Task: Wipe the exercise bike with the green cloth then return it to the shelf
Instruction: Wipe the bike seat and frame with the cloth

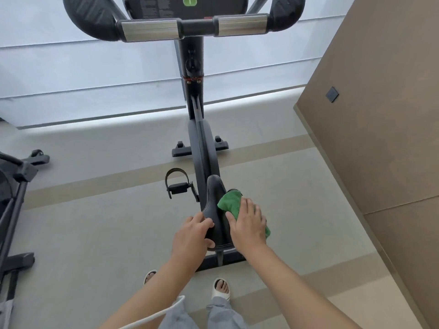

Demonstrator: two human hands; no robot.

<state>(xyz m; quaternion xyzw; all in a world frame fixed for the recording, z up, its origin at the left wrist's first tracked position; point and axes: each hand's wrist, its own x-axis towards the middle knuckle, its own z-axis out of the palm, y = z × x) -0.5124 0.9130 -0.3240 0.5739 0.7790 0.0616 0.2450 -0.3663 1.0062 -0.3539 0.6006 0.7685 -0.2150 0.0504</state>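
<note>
The black exercise bike (pixel 202 148) stands straight ahead, its handlebars (pixel 194 27) at the top and its black saddle (pixel 215 198) just in front of me. My left hand (pixel 192 236) grips the left rear side of the saddle, fingers curled over its edge. My right hand (pixel 249 224) lies flat on the green cloth (pixel 230 203) and presses it against the saddle's right side. The cloth pokes out ahead of my fingers and behind my palm. No shelf is in view.
Another black exercise machine (pixel 14 186) stands at the left edge. A brown panelled wall (pixel 380 138) runs along the right. The bike's left pedal (pixel 178 186) sticks out toward the left. My sandalled feet (pixel 221 288) stand behind the bike's rear base.
</note>
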